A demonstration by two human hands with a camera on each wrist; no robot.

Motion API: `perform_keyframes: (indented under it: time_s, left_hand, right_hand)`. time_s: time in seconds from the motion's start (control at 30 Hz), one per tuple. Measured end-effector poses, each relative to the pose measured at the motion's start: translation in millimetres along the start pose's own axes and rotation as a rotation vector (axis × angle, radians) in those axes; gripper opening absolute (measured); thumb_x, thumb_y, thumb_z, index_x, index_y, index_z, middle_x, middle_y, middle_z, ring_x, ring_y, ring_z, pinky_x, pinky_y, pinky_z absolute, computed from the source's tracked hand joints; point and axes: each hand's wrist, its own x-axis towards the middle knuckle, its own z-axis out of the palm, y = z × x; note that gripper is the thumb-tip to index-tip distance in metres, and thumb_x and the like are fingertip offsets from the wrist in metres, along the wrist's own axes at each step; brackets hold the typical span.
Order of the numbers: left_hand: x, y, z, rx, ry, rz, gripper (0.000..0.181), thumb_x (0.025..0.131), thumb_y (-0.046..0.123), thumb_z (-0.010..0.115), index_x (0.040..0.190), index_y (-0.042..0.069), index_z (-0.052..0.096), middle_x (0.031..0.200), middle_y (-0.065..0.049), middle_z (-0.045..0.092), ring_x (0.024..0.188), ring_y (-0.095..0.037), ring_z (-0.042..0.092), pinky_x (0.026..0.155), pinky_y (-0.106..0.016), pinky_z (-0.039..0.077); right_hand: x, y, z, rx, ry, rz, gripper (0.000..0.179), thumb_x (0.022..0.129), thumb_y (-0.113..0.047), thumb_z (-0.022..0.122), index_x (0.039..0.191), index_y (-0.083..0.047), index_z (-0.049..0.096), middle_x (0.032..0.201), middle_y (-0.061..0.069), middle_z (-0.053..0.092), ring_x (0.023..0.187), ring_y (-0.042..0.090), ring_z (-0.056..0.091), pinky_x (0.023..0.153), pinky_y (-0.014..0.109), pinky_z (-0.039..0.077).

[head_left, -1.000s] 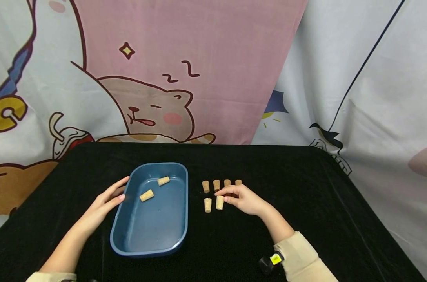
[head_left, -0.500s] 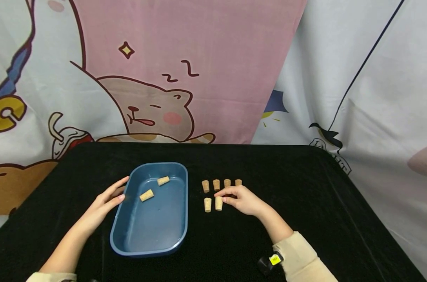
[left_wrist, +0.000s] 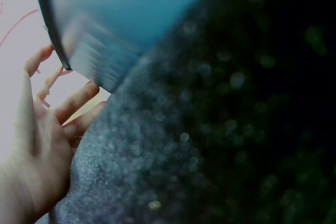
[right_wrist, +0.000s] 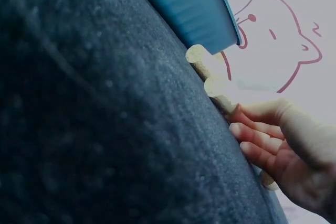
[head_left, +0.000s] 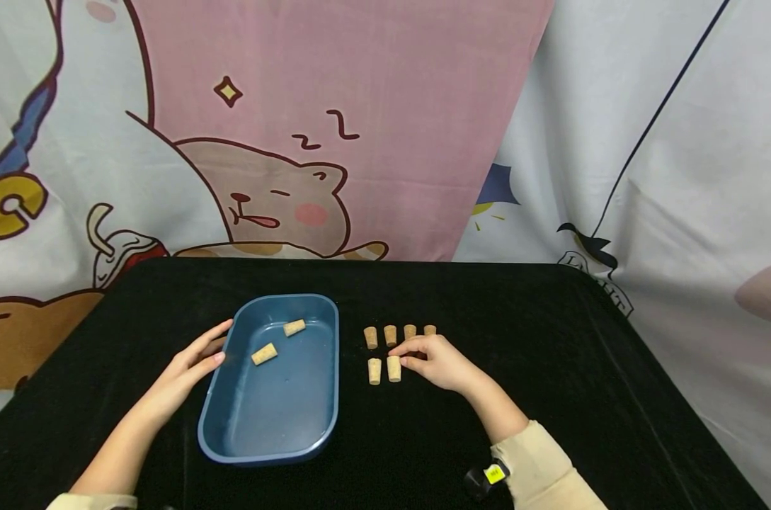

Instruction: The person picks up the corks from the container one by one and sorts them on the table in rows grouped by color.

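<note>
So there's a person in beige sleeves (head_left: 544, 467) at a black-covered table (head_left: 398, 453), left hand (head_left: 183, 370) with fingers spread against the left rim of a blue tub (head_left: 283, 418) that's got two corks (head_left: 265, 354) lying in its far half. Right hand (head_left: 441, 363) is pinching the right cork of a front pair (head_left: 394, 369), just right of the tub, its neighbor (head_left: 374, 372) near but not touching. Behind those sit four more corks (head_left: 370, 338) in a row, then a cartoon backdrop (head_left: 410, 142) with a sleepy bear.
</note>
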Motion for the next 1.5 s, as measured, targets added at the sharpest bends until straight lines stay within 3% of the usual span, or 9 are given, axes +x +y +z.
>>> perform_keyframes:
  time_s: [0.4, 0.83, 1.17, 1.5]
  left_hand:
    - [-1.5, -2.3, -0.3, -0.012, -0.004, 0.003, 0.053, 0.104, 0.021, 0.039, 0.154, 0.014, 0.020, 0.145, -0.032, 0.030, 0.124, -0.051, 0.037, 0.090, -0.063, 0.041]
    - [-2.1, -0.1, 0.0, -0.010, -0.005, -0.002, 0.054, 0.104, 0.021, 0.039, 0.154, 0.014, 0.020, 0.145, -0.031, 0.032, 0.124, -0.050, 0.038, 0.090, -0.062, 0.041]
    - [-0.6, 1.4, 0.7, -0.004, 0.000, -0.006, 0.054, 0.104, 0.022, 0.039, 0.154, 0.014, 0.020, 0.144, -0.032, 0.033, 0.121, -0.051, 0.041, 0.089, -0.062, 0.042]
    - [0.0, -0.5, -0.4, -0.013, -0.008, -0.009, 0.055, 0.104, 0.022, 0.039, 0.153, 0.012, 0.019, 0.145, -0.032, 0.031, 0.122, -0.051, 0.040, 0.090, -0.063, 0.041]
  right_hand:
    - [0.9, -20, -7, -0.076, 0.062, -0.059, 0.019, 0.091, -0.008, 0.064, 0.109, -0.009, 0.070, 0.102, -0.002, 0.066, 0.080, 0.010, 0.056, 0.068, 0.029, 0.050]
    - [15.5, -76, 2, -0.025, 0.285, -0.176, 0.017, 0.087, -0.016, 0.072, 0.103, -0.010, 0.072, 0.090, -0.003, 0.065, 0.077, 0.010, 0.057, 0.065, 0.029, 0.050]
    - [34.5, -126, 33, -0.026, 0.263, -0.088, 0.031, 0.084, -0.030, 0.075, 0.110, -0.015, 0.069, 0.099, -0.003, 0.064, 0.090, 0.012, 0.057, 0.074, 0.026, 0.049]
    - [56.5, -150, 68, -0.004, 0.300, -0.039, 0.036, 0.082, -0.034, 0.076, 0.112, -0.016, 0.068, 0.101, -0.001, 0.065, 0.093, 0.012, 0.058, 0.071, 0.020, 0.048]
